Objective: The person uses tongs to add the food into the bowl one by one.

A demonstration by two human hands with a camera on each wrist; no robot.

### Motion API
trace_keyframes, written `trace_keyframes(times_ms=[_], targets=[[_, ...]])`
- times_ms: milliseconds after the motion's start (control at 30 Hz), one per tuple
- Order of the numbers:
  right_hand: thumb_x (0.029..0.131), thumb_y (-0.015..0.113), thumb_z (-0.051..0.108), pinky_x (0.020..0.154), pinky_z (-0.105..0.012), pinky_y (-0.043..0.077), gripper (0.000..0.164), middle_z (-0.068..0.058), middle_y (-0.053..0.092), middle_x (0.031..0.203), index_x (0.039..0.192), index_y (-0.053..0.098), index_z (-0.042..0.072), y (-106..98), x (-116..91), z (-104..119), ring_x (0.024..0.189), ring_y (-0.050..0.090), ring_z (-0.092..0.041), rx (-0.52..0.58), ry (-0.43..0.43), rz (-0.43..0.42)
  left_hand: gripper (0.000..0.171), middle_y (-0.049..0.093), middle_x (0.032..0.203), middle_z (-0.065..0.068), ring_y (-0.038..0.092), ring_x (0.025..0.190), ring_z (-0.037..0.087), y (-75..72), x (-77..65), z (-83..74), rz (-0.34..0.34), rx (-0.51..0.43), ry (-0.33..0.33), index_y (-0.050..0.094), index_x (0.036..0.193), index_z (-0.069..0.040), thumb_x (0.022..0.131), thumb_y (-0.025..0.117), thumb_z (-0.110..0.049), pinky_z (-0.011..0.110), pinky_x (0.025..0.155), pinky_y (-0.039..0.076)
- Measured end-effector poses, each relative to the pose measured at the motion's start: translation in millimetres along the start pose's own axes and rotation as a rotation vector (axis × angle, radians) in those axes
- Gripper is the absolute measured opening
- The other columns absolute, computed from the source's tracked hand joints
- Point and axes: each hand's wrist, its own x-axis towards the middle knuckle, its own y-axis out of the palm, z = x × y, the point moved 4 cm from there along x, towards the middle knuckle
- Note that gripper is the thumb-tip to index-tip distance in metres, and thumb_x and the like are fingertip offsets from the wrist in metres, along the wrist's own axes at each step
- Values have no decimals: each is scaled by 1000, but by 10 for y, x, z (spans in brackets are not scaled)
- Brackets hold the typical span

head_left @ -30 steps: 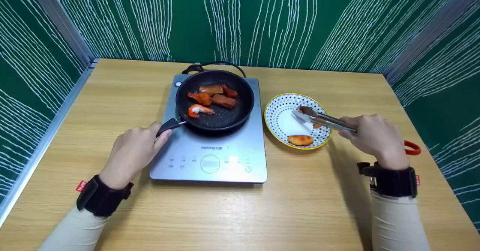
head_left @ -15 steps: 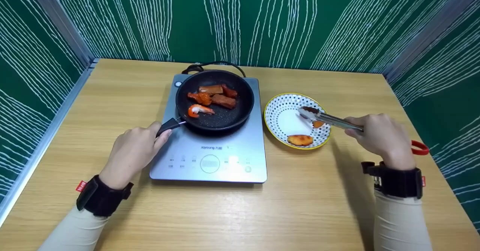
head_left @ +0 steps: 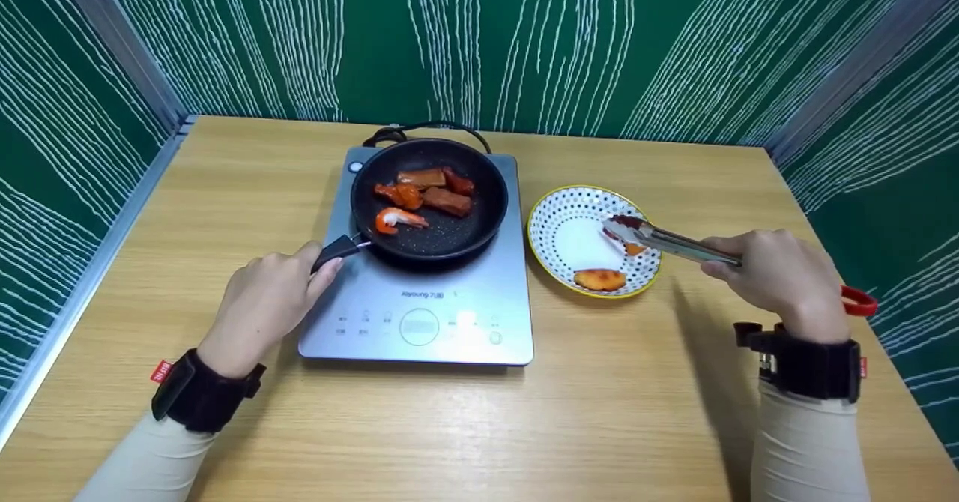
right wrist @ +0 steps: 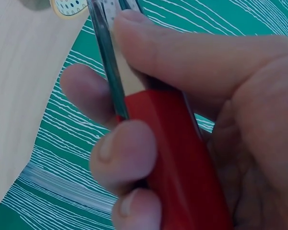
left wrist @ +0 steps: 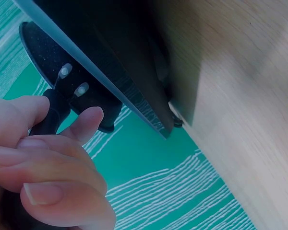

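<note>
In the head view, my left hand (head_left: 270, 292) grips the black handle (head_left: 337, 252) of a frying pan (head_left: 453, 238). The pan holds a shrimp (head_left: 402, 219), an orange drumstick-like piece (head_left: 404, 196) and several brown chunks (head_left: 448, 202). My right hand (head_left: 779, 273) holds metal tongs (head_left: 678, 244) with red handles (right wrist: 177, 158), fingers curled round them in the right wrist view. Their tips are over a dotted plate (head_left: 562, 238), at a dark brown piece (head_left: 628, 222); whether they clamp it is hard to tell. An orange piece (head_left: 634, 249) lies partly hidden beneath.
The pan sits on a silver induction cooker (head_left: 472, 345), its black cable (head_left: 449, 124) running behind. A browned oval piece (head_left: 599, 279) lies at the plate's near side. Everything stands on a wooden table (head_left: 479, 427) enclosed by green, white-lined walls (head_left: 509, 45).
My right hand and the tongs have shifted right, and the dark brown piece has moved right with the tips, still over the plate. My left hand and the pan have stayed put.
</note>
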Motion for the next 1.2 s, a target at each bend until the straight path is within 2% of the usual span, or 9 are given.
trace_keyframes(times_ms=[200,333,500,633,833,933,1033,1100,1200], targets=[[99,78,31,55,-38,33,39,-8,64,80,132,75,11,-10,-10,-5,65,47,-26,-15,4,-10,35,45,65,5,46,52,22,1,-1,-1,6,-3,-3,61,102,-1,110,61,-35,32,48,29],[98,78,28,52,-37,33,38,-7,62,76,132,75,11,-29,-19,17,62,46,-25,-19,-9,-55,34,44,65,5,46,51,22,3,-2,0,-6,-4,2,61,101,-1,109,62,-35,32,48,28],[97,80,26,48,-36,31,36,-4,52,64,131,76,14,-82,-64,70,59,43,-25,-40,-45,-144,35,43,64,3,45,50,21,3,-4,2,-31,8,19,60,98,-2,110,61,-35,32,46,27],[96,82,24,46,-35,29,38,-3,49,60,132,76,17,-122,-94,158,55,40,-24,-16,-83,-225,36,43,63,4,45,50,21,6,-6,8,-29,4,17,61,98,-2,110,60,-36,32,46,27],[95,84,23,44,-31,25,37,0,43,56,131,77,18,-154,-125,451,46,34,-18,21,-216,-417,35,44,64,4,45,51,21,8,-3,10,-11,-10,3,61,99,-2,110,60,-35,32,47,28],[94,84,22,44,-30,25,35,-3,59,62,128,78,17,-168,-137,653,46,36,-15,48,-283,-501,35,45,64,5,46,51,22,7,-3,11,-3,-10,-5,62,101,-2,110,61,-35,32,47,28],[92,87,22,45,-28,25,34,-8,78,83,125,80,16,-175,-140,875,47,44,-15,75,-359,-569,35,45,65,5,46,51,22,9,-2,13,5,-12,-13,62,102,-2,110,61,-35,33,48,28],[91,88,21,46,-28,25,34,-8,81,93,124,80,17,-162,-134,1028,48,48,-13,82,-423,-604,35,45,65,5,46,52,23,10,-1,12,6,-10,-14,62,102,-2,110,61,-35,33,48,28],[90,88,22,45,-28,25,35,-4,81,93,125,80,22,-115,-114,1247,48,50,-11,70,-502,-626,34,45,64,5,46,51,23,6,-3,9,3,-6,-12,61,101,-2,110,61,-35,33,48,28]])
